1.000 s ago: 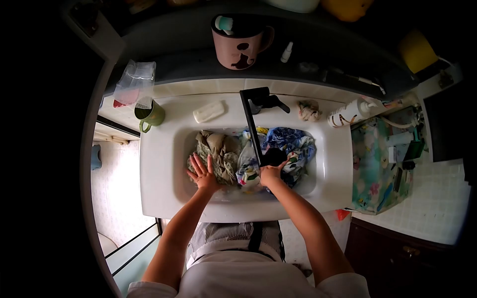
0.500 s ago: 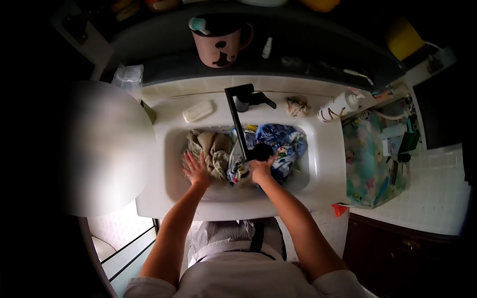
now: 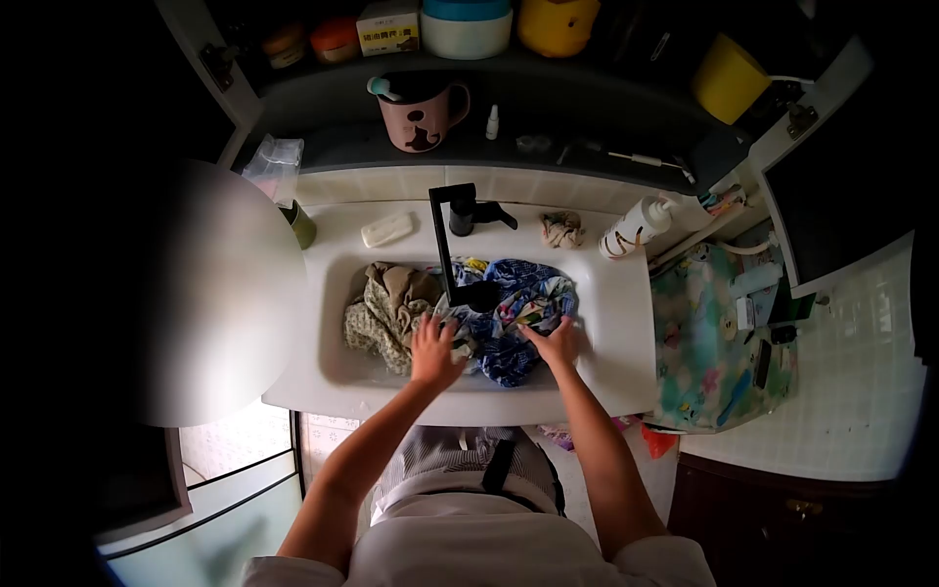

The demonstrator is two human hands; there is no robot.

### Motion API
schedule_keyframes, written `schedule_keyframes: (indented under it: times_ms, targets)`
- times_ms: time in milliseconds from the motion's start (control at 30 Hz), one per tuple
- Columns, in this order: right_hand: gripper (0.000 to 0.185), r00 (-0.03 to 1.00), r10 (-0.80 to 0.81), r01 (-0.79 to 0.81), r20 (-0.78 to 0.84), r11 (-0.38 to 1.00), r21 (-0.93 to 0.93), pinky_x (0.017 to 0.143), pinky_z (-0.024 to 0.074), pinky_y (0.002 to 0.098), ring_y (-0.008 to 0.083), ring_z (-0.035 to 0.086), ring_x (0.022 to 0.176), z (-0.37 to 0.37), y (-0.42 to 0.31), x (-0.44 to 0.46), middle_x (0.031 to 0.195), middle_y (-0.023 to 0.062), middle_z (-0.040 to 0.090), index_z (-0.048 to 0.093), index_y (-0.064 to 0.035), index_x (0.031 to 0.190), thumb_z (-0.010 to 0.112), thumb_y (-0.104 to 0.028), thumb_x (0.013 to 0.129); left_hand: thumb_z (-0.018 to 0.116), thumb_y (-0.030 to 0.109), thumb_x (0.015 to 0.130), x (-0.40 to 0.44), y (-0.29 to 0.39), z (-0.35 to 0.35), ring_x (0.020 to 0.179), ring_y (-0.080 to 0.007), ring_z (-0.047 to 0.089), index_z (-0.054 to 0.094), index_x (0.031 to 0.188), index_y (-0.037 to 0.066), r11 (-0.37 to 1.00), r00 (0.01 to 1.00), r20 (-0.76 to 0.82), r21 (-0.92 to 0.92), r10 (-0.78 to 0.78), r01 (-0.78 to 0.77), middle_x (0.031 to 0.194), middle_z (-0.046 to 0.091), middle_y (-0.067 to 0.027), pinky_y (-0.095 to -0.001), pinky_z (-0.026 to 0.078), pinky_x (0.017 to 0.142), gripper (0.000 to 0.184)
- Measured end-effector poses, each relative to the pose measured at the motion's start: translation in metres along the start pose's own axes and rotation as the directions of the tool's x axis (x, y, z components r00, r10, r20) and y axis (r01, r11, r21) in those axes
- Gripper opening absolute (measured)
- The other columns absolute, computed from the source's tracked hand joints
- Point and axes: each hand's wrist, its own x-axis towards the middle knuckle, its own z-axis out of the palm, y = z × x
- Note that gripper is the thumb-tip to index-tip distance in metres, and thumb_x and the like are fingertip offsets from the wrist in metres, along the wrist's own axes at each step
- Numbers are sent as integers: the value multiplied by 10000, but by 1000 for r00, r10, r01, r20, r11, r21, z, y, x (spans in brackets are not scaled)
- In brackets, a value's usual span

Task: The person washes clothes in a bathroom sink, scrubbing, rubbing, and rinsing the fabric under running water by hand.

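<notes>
Beige and olive cloth (image 3: 391,303) lies bunched in the left part of the white sink basin. Blue, white and multicoloured patterned cloth (image 3: 523,303) fills the middle and right. My left hand (image 3: 435,354) rests palm down at the near edge of the light patterned cloth, fingers spread. On the right side of the blue cloth is my right hand (image 3: 556,342), its thumb apart from its fingers and touching the fabric. The black faucet (image 3: 443,245) reaches over the cloth, its outlet just above it, between and beyond my hands.
On the sink's back ledge sit a soap bar (image 3: 387,230), a crumpled cloth (image 3: 562,229) and a pump bottle (image 3: 636,227). A green cup (image 3: 301,224) is at the left. The shelf above holds a pink mug (image 3: 416,122). A blurred pale round shape covers the left side.
My left hand has moved right, from the beige cloth to the patterned cloth. My right hand has shifted to the right side of the blue cloth, which now extends nearer me. The view has tilted up.
</notes>
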Motion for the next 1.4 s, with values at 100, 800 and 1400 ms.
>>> schedule_keyframes:
  times_ms: [100, 800, 1400]
  targets:
    - [836, 981, 10, -40, 194, 988, 152, 878, 491, 421, 377, 625, 1017, 9, 13, 14, 1119, 226, 632, 577, 22, 1157, 811, -585, 633, 761, 373, 718, -5, 35, 20, 1425, -413, 192, 345, 1443, 135, 997, 994, 77, 6, 74, -74, 1486, 302, -199, -559, 213, 1131, 869]
    - [201, 496, -831, 614, 252, 541, 575, 707, 504, 434, 362, 644, 846, -11, -89, -84, 917, 147, 669, 633, -98, 978, 653, -233, 831, 609, 16, 702, -18, 48, -42, 1231, -373, 480, 531, 1138, 14, 696, 860, -383, -716, -337, -46, 1269, 516, -207, -426, 379, 1043, 443]
    - [283, 731, -578, 615, -363, 788, -16, 700, 430, 454, 311, 560, 759, 15, -104, 25, 745, 96, 567, 515, -85, 763, 599, -315, 905, 561, 248, 889, 65, 23, 40, 860, -436, 591, 662, 918, 55, 952, 989, -145, -295, 37, -79, 896, 648, -205, -502, 446, 747, 219]
